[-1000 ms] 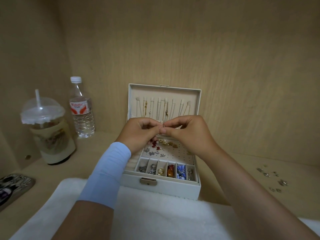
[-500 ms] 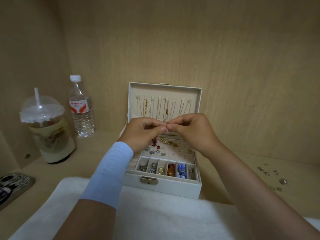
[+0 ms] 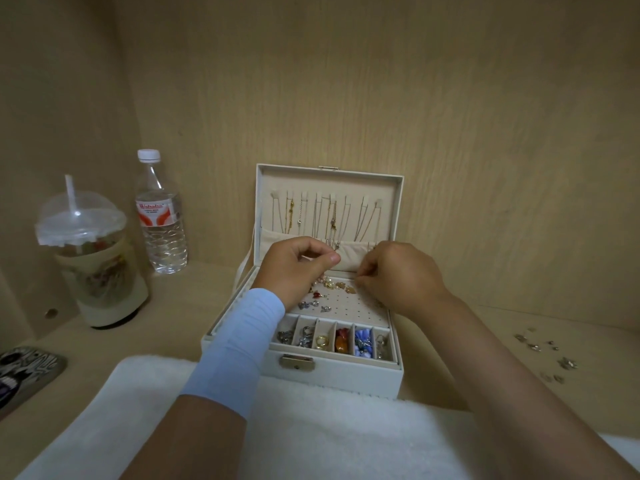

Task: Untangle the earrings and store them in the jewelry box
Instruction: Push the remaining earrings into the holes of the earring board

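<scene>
Looking at where this stands, I'd call it well underway but not finished. The jewelry box sits open right in front of the person. Its long side runs left to right, its latch faces them, and its lid stands upright at the back with necklaces hanging inside.

A bunch of earrings are already parked on the perforated panel, mostly in a row along its back edge that also runs left to right. The 6 front compartments all have something in them. What's left, as far as I can tell, is the scatter of loose pieces lying on the shelf well off to the right of the box. Those are too small to say which way each one points.

Both hands are over the back of the panel, a little apart from each other. The left hand has its fingers curled, with the thumb and forefinger pressed tip to tip. The right hand is curled too, fingertips angled down right at the panel beside the amber-coloured earrings. Either hand could be pinching something tiny like a stud or a backing, but I honestly can't tell.
</scene>
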